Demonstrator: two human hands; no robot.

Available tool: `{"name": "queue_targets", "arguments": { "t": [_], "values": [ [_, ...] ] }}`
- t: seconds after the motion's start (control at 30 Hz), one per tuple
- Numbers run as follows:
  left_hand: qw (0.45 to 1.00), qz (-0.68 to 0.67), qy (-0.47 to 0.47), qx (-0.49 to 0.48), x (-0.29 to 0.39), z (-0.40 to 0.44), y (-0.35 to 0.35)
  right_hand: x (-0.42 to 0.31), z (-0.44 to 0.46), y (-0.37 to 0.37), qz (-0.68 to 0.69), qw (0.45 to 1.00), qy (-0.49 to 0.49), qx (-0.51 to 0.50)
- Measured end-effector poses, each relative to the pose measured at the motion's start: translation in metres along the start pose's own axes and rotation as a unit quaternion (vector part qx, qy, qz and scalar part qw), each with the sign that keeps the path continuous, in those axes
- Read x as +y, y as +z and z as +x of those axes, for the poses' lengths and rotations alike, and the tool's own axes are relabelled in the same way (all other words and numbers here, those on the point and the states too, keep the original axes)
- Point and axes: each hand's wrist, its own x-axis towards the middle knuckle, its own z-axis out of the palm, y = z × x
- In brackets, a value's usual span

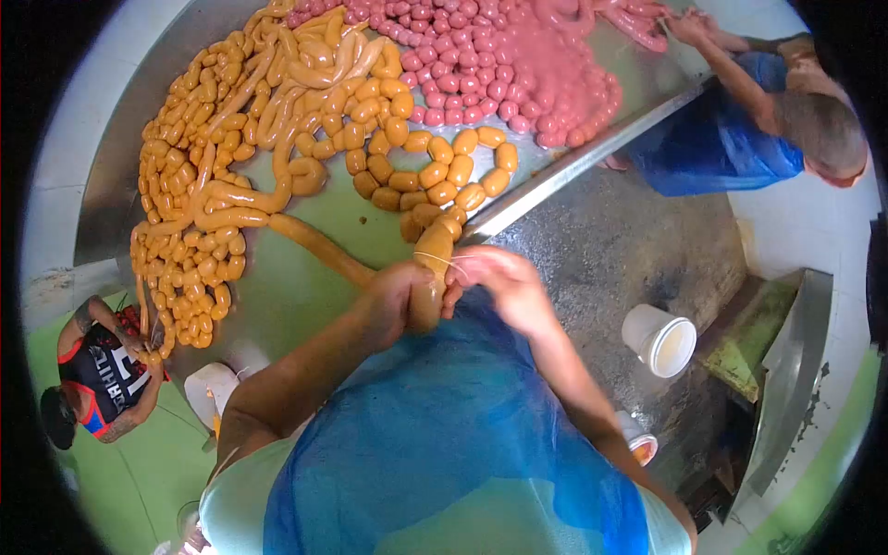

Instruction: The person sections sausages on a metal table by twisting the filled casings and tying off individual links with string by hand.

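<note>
Close in front of my body, my left hand [393, 298] is wrapped around a thick orange sausage [433, 245]. A thin white string [431, 255] crosses that sausage and runs to my right hand [504, 279], whose fingers are closed on it at the sausage's right side and partly blurred. From the sausage's far end, a linked orange chain [472, 195] curls across the green table [324, 220]. An untied length of orange casing [319, 248] stretches from the heap to beside my left hand.
Orange sausages [185, 176] pile up at the left, pink ones [472, 69] at the back. A metal table edge [578, 165] runs diagonally on my right. One person [111, 370] handles sausages at left; another [740, 120] works at upper right. White buckets [659, 340] stand on the wet floor.
</note>
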Motion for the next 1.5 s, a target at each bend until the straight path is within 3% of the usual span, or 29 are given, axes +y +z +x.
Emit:
{"name": "queue_targets", "arguments": {
  "t": [0.03, 0.13, 0.2, 0.23, 0.3, 0.37, 0.43, 0.5, 0.57, 0.6, 0.63, 0.67, 0.7, 0.73, 0.77, 0.8, 0.83, 0.87, 0.9, 0.93, 1.0, 1.1, 1.17, 1.23, 1.3, 1.4, 1.43, 1.47, 1.5],
  "values": [
    [1.000, -0.006, 0.009, -0.001, -0.004, 0.006, -0.006, -0.002, -0.017, 0.007, 0.174, 0.968, -0.107, 0.143],
    [0.999, 0.030, 0.009, 0.017, -0.037, 0.027, -0.031, -0.024, -0.081, -0.087, 0.379, 0.877, -0.162, 0.247],
    [0.994, -0.093, -0.058, -0.028, -0.033, 0.050, -0.050, -0.024, -0.140, -0.224, 0.136, 0.849, -0.186, 0.475],
    [0.968, -0.214, -0.114, -0.060, -0.033, 0.064, -0.056, -0.021, -0.172, -0.282, 0.198, 0.824, -0.192, 0.495],
    [0.959, -0.205, -0.162, -0.115, -0.034, 0.086, -0.052, -0.053, -0.153, -0.248, 0.123, 0.780, -0.151, 0.595],
    [0.987, 0.030, -0.124, -0.100, -0.009, 0.099, -0.039, -0.077, -0.159, -0.262, 0.142, 0.824, -0.166, 0.523],
    [0.980, 0.119, -0.134, -0.089, 0.021, 0.093, -0.052, -0.096, -0.184, -0.301, 0.141, 0.856, -0.202, 0.454],
    [0.870, 0.438, -0.088, -0.211, 0.030, 0.104, -0.081, -0.117, -0.188, -0.305, 0.155, 0.822, -0.215, 0.505],
    [0.819, 0.535, -0.013, -0.208, 0.020, 0.101, -0.071, -0.136, -0.175, -0.277, 0.126, 0.813, -0.212, 0.528],
    [0.755, 0.622, 0.060, -0.197, 0.012, 0.097, -0.064, -0.141, -0.164, -0.262, 0.045, 0.786, -0.301, 0.538],
    [0.758, 0.620, 0.058, -0.192, 0.004, 0.090, -0.055, -0.146, -0.151, -0.237, -0.035, 0.748, -0.384, 0.540],
    [0.849, 0.503, -0.017, -0.158, -0.006, 0.081, -0.041, -0.148, -0.111, -0.160, -0.162, 0.657, -0.374, 0.634],
    [0.915, 0.375, -0.091, -0.121, -0.015, 0.074, -0.026, -0.139, -0.090, -0.111, -0.419, 0.602, -0.328, 0.596],
    [0.938, 0.315, -0.116, -0.090, -0.023, 0.068, -0.013, -0.117, -0.079, -0.077, -0.654, 0.565, -0.283, 0.417],
    [0.956, 0.253, -0.140, -0.058, -0.031, 0.062, -0.003, -0.090, -0.066, -0.051, -0.751, 0.576, -0.260, 0.192],
    [0.966, 0.234, -0.108, -0.036, -0.041, 0.057, 0.001, -0.055, -0.053, -0.036, -0.691, 0.678, -0.237, 0.078],
    [0.974, 0.205, 0.015, -0.094, -0.060, 0.059, -0.010, -0.015, -0.042, -0.039, -0.496, 0.846, -0.184, 0.064],
    [0.977, 0.198, 0.001, -0.077, -0.060, 0.048, -0.002, 0.018, -0.031, -0.044, -0.177, 0.978, -0.093, 0.052],
    [0.981, 0.190, -0.003, -0.040, -0.053, 0.037, 0.002, 0.029, -0.012, -0.044, 0.216, 0.963, 0.159, -0.004],
    [0.985, 0.130, -0.104, -0.039, -0.044, 0.033, 0.001, 0.033, -0.005, -0.034, 0.203, 0.959, 0.191, -0.049],
    [0.986, 0.037, -0.141, -0.086, -0.030, 0.021, -0.015, 0.044, -0.002, -0.030, -0.004, 0.966, 0.222, -0.132],
    [0.982, -0.070, -0.123, -0.126, -0.017, 0.005, -0.006, 0.003, -0.005, -0.016, -0.200, 0.966, 0.110, -0.117],
    [0.999, -0.025, -0.033, 0.005, -0.020, 0.007, 0.010, -0.004, -0.031, -0.002, -0.076, 0.990, -0.047, 0.106],
    [1.000, -0.004, -0.025, -0.007, -0.030, 0.013, 0.004, -0.008, -0.039, 0.004, 0.268, 0.905, -0.145, 0.296],
    [0.994, 0.069, -0.030, -0.080, -0.037, 0.054, -0.018, -0.002, -0.064, -0.073, 0.303, 0.909, -0.134, 0.254],
    [0.986, -0.054, -0.138, -0.080, -0.001, 0.102, -0.075, -0.001, -0.122, -0.252, 0.203, 0.882, -0.125, 0.408],
    [0.978, 0.125, -0.129, -0.103, 0.024, 0.094, -0.051, -0.008, -0.141, -0.289, 0.153, 0.868, -0.154, 0.446],
    [0.939, 0.300, -0.116, -0.125, 0.049, 0.085, -0.027, -0.028, -0.117, -0.240, -0.051, 0.860, -0.245, 0.445],
    [0.893, 0.388, -0.137, -0.184, 0.041, 0.097, -0.039, -0.051, -0.090, -0.183, -0.305, 0.756, -0.322, 0.481]
  ]
}}
